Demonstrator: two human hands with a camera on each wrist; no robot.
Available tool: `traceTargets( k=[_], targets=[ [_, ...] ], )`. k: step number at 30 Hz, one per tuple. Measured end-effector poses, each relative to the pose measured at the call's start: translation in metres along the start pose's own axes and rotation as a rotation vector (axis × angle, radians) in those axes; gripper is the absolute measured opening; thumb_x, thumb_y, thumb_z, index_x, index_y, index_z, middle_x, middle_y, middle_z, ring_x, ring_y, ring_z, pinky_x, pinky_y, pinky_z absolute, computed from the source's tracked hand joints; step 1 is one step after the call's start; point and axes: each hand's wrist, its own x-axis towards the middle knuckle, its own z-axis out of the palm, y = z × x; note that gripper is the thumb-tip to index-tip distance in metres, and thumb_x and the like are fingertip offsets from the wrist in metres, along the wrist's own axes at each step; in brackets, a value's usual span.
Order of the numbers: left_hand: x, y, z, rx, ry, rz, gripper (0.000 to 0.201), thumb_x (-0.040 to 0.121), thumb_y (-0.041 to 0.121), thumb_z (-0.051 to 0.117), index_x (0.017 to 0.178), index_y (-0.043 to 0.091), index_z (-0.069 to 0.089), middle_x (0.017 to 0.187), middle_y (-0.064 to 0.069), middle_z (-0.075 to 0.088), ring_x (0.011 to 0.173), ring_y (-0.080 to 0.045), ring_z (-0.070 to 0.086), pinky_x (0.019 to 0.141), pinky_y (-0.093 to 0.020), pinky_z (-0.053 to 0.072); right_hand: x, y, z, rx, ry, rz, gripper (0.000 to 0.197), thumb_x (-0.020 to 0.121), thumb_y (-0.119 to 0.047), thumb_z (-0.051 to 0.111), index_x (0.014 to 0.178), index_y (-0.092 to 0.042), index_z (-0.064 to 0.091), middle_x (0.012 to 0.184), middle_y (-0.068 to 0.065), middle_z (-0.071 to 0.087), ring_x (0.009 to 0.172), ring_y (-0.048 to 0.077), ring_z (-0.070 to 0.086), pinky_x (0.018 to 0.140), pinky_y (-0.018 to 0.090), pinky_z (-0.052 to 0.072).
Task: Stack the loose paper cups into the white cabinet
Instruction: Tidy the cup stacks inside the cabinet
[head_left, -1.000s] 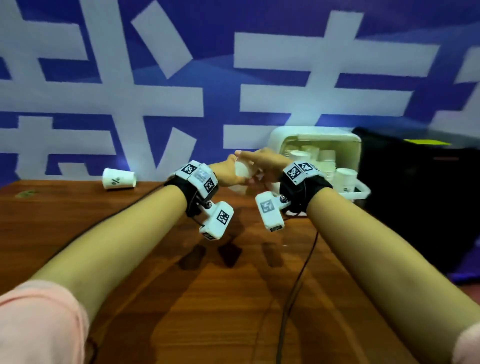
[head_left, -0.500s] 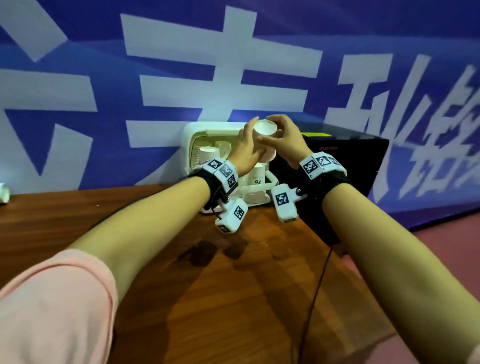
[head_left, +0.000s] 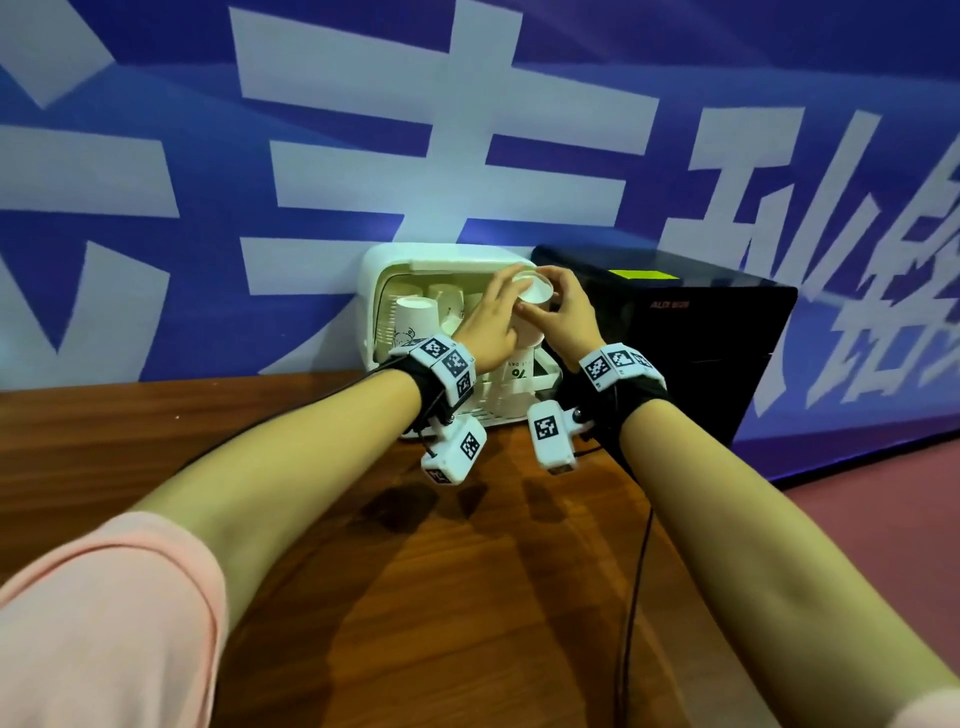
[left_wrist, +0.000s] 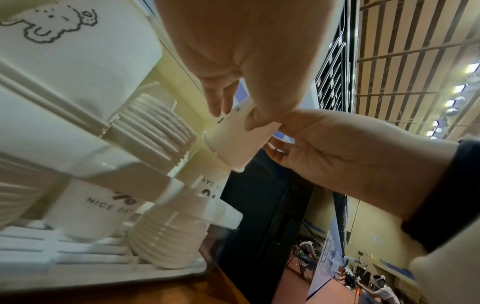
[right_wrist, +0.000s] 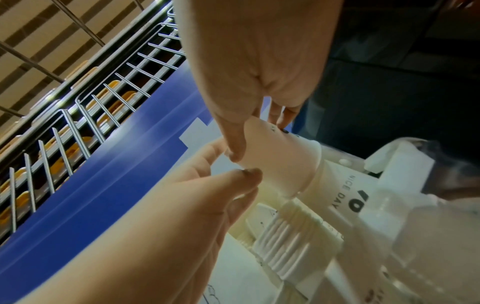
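Paper cup (head_left: 535, 297) sits upside down btwn our hands, at the open front of the white cabinet (head_left: 387, 270), its rim slipped over the top of a cup stack (left_wrist: 207, 185) printed "NICE DAY". Left hand (head_left: 491, 325) & right hand (head_left: 569, 317) both pinch its sides w/ fingertips. More stacks (head_left: 415, 317) stand inside. Cabinet is on the wooden table (head_left: 467, 597), beside a black box (head_left: 675, 332).

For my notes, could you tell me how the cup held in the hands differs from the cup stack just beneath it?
The held cup is single, tilted and gripped by both hands; the cup stack is many nested cups, resting on the cabinet rack. The held cup's print is mostly covered; the stack shows NICE DAY. Both are white, upside down.
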Motion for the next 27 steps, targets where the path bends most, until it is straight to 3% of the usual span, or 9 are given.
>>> traceTargets(
  k=[4,7,11,19,21,23,24,25,27],
  targets=[
    [0.001,-0.011,0.009,0.158,-0.135,-0.046,0.066,0.083,-0.009,0.047,0.146,0.003,0.029,0.159,-0.011,0.012,0.148,-0.025,0.011,0.12,-0.032,0.008,-0.001,0.014,0.008,-0.081,-0.02,0.088,0.05,0.082,-0.024,0.076,0.126,-0.013,0.055,0.12,0.004,0.063,0.098,0.015,0.059,0.092,0.031,0.049],
    [0.005,-0.016,0.013,0.309,-0.236,-0.095,0.059,0.088,-0.002,0.045,0.145,0.005,0.031,0.159,-0.011,0.016,0.148,-0.025,0.007,0.119,-0.035,-0.001,0.001,0.026,0.014,-0.17,-0.082,0.161,0.048,0.083,-0.026,0.074,0.126,-0.012,0.056,0.121,0.007,0.064,0.098,0.015,0.059,0.09,0.027,0.046],
    [0.004,-0.019,0.02,0.505,-0.35,-0.13,0.045,0.09,0.007,0.047,0.134,0.003,0.043,0.148,-0.015,0.037,0.147,-0.027,0.01,0.12,-0.041,-0.001,0.001,0.037,0.023,-0.279,-0.222,0.286,0.048,0.086,-0.028,0.07,0.128,-0.012,0.056,0.127,0.009,0.061,0.116,0.023,0.057,0.097,0.032,0.044],
    [0.011,-0.018,0.024,0.546,-0.41,-0.158,0.042,0.091,0.014,0.048,0.131,0.001,0.045,0.149,-0.017,0.036,0.148,-0.027,0.006,0.12,-0.041,-0.004,0.006,0.043,0.025,-0.314,-0.233,0.345,0.042,0.087,-0.023,0.067,0.127,-0.012,0.058,0.125,0.01,0.063,0.116,0.025,0.057,0.093,0.029,0.041],
    [0.012,-0.016,0.021,0.536,-0.45,-0.168,0.044,0.091,0.015,0.048,0.133,0.002,0.043,0.15,-0.017,0.034,0.148,-0.027,0.004,0.12,-0.041,-0.005,0.007,0.038,0.027,-0.335,-0.25,0.376,0.031,0.089,-0.024,0.064,0.118,-0.012,0.063,0.116,0.01,0.065,0.109,0.026,0.059,0.091,0.033,0.043],
    [0.012,-0.013,0.017,0.547,-0.494,-0.186,0.049,0.092,0.015,0.048,0.139,0.002,0.039,0.153,-0.017,0.029,0.148,-0.027,0.001,0.12,-0.042,-0.005,0.007,0.029,0.03,-0.373,-0.299,0.399,0.012,0.089,-0.027,0.061,0.094,-0.016,0.065,0.1,0.01,0.064,0.099,0.028,0.059,0.083,0.034,0.045],
    [0.012,-0.011,0.015,0.55,-0.508,-0.187,0.054,0.092,0.014,0.048,0.143,0.002,0.035,0.155,-0.017,0.025,0.148,-0.028,0.0,0.12,-0.042,-0.004,0.006,0.026,0.033,-0.391,-0.321,0.421,0.011,0.089,-0.029,0.06,0.092,-0.019,0.062,0.1,0.011,0.062,0.101,0.028,0.058,0.084,0.036,0.046],
    [0.011,-0.009,0.013,0.534,-0.511,-0.183,0.058,0.091,0.012,0.048,0.146,0.003,0.03,0.156,-0.017,0.022,0.148,-0.028,0.001,0.12,-0.043,-0.002,0.006,0.023,0.036,-0.417,-0.326,0.451,0.021,0.089,-0.032,0.059,0.107,-0.021,0.06,0.111,0.013,0.06,0.111,0.031,0.055,0.092,0.039,0.045],
    [0.007,-0.005,0.009,0.435,-0.471,-0.15,0.06,0.089,0.006,0.049,0.146,0.001,0.03,0.154,-0.017,0.027,0.146,-0.03,0.015,0.119,-0.043,0.01,0.001,0.015,0.038,-0.46,-0.239,0.475,0.061,0.092,-0.031,0.055,0.148,-0.022,0.031,0.144,0.017,0.041,0.133,0.035,0.038,0.109,0.041,0.03]
  ],
)
